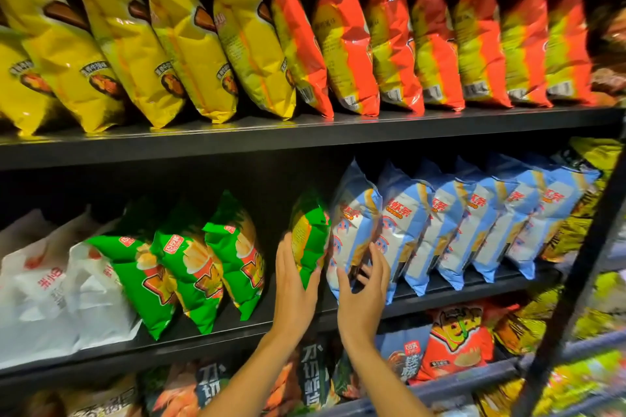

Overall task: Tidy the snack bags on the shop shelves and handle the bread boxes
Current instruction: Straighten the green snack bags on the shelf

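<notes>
1. Presently, the left hand [294, 276] has its grip closed round a green snack bag [310, 234]: palm against the bag's left face, fingertips wrapped under its lower edge. The bag stands upright on the middle shelf [237, 328], roughly midway along it, with a gap between it and the other green bags.
2. The right hand [364, 288] rests on the first blue bag [352, 223], just right of the held green bag. Its fingers are spread over the bag's lower front and its thumb lies against the bag's left edge, so this grip is partly closed on the bag.
3. The green bag and the first blue bag touch or nearly touch; which of the two cannot be told.
4. Three further green bags [189, 267] lean to the left on the middle shelf, left of the held one. White bags [50, 288] fill the shelf's left end.
5. A row of blue bags [474, 213] runs toward the right end of the middle shelf, each leaning on the next.
6. The top shelf [305, 132] carries yellow bags [142, 44] on its left half and red bags [440, 41] on its right half, all tilted.
7. The shelf beneath holds dark and red packets [454, 342], partly hidden by both forearms.
8. The far right of the frame is blurred.
</notes>
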A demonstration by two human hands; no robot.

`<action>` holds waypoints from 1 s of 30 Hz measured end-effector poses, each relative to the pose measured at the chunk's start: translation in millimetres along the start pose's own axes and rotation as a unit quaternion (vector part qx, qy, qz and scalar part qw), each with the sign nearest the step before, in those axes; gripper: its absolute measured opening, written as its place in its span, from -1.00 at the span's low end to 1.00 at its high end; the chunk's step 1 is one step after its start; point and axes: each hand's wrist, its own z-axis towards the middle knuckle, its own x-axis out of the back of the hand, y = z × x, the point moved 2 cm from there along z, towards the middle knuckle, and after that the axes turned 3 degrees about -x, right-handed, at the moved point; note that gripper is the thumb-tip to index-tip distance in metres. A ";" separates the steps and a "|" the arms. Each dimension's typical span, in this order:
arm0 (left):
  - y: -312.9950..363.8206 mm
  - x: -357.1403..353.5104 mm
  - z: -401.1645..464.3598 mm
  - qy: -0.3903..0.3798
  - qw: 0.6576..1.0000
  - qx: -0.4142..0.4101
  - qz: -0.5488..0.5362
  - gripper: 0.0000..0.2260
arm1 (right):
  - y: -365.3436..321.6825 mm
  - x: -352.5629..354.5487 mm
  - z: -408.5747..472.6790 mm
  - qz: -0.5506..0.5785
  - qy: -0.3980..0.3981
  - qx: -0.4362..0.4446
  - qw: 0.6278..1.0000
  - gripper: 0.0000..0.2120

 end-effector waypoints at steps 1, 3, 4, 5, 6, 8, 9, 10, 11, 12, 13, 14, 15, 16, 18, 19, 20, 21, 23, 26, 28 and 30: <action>1.3 0.8 2.6 0.002 1.000 -0.003 0.006 -0.26 | -0.4 -0.7 -0.3 0.002 0.002 -0.002 1.000 -0.33; 1.2 -1.0 5.1 -0.008 1.000 -0.001 0.010 -0.25 | 1.2 -1.9 -1.2 -0.007 0.008 0.006 1.000 -0.34; -0.1 -3.1 4.4 -0.021 1.000 0.005 0.014 -0.23 | 1.3 -2.2 -1.5 -0.012 0.009 0.010 1.000 -0.34; -2.4 -5.4 2.7 -0.036 0.999 0.013 0.020 -0.21 | 1.6 -2.2 -1.3 -0.014 0.009 0.009 1.000 -0.35; -5.4 -7.4 0.7 -0.047 0.998 0.016 0.028 -0.20 | 2.7 -2.3 -1.0 -0.014 0.006 0.007 1.000 -0.35; -9.0 -8.7 -1.9 -0.058 0.997 0.006 0.049 -0.19 | 5.2 -1.2 0.1 -0.009 0.000 0.002 1.000 -0.36; -9.7 -9.0 -2.2 -0.064 0.996 0.002 0.056 -0.19 | 6.5 -0.4 0.7 -0.007 -0.004 0.002 1.000 -0.36; -10.2 -8.8 -2.0 -0.069 0.996 0.000 0.061 -0.19 | 8.2 0.0 1.2 -0.006 -0.010 0.001 1.000 -0.37; -10.2 -7.9 -1.5 -0.071 0.995 -0.002 0.068 -0.19 | 10.1 0.6 1.6 -0.002 -0.017 -0.002 1.000 -0.37; -10.4 -7.2 -1.1 -0.072 0.995 -0.005 0.075 -0.18 | 11.6 1.5 1.5 0.003 -0.024 -0.007 1.000 -0.38; -10.9 -6.4 -0.7 -0.071 0.994 -0.006 0.083 -0.18 | 11.9 2.7 1.3 0.007 -0.031 -0.011 0.999 -0.38; -11.7 -5.7 -0.3 -0.073 0.993 -0.005 0.089 -0.17 | 10.7 4.1 1.1 0.011 -0.038 -0.013 0.999 -0.38; -12.6 -4.8 -0.1 -0.077 0.992 -0.004 0.096 -0.15 | 9.0 5.6 1.0 0.012 -0.045 -0.013 0.999 -0.37; -13.1 -4.0 -0.2 -0.083 0.991 -0.001 0.101 -0.13 | 7.7 7.2 1.3 0.012 -0.053 -0.010 0.998 -0.35; -13.3 -2.5 -1.5 -0.090 0.991 0.004 0.104 -0.09 | 7.0 11.3 1.6 0.010 -0.072 -0.004 0.997 -0.32; -12.1 -1.8 -2.0 -0.085 0.991 0.010 0.103 -0.08 | 6.9 13.6 1.9 0.012 -0.081 -0.006 0.997 -0.31; -10.3 -1.1 -2.5 -0.079 0.992 0.019 0.101 -0.07 | 7.1 15.8 2.4 0.015 -0.090 -0.009 0.996 -0.30; -7.5 -0.4 -3.3 -0.074 0.992 0.030 0.097 -0.06 | 7.5 18.0 3.1 0.019 -0.096 -0.010 0.995 -0.30; -1.8 2.6 -7.0 -0.064 0.993 0.036 0.094 -0.04 | 7.8 23.0 3.4 0.029 -0.106 -0.009 0.994 -0.30; 10.4 13.5 -18.2 -0.054 0.990 -0.006 0.128 -0.04 | 7.9 35.3 0.4 0.053 -0.117 -0.027 0.991 -0.30; 20.4 26.9 -28.3 -0.045 0.985 -0.047 0.158 -0.09 | 8.0 45.8 -0.9 0.084 -0.110 -0.032 0.990 -0.35; 28.8 47.5 -39.4 -0.038 0.979 -0.080 0.183 -0.16 | 5.3 54.2 -3.6 0.115 -0.099 -0.025 0.988 -0.41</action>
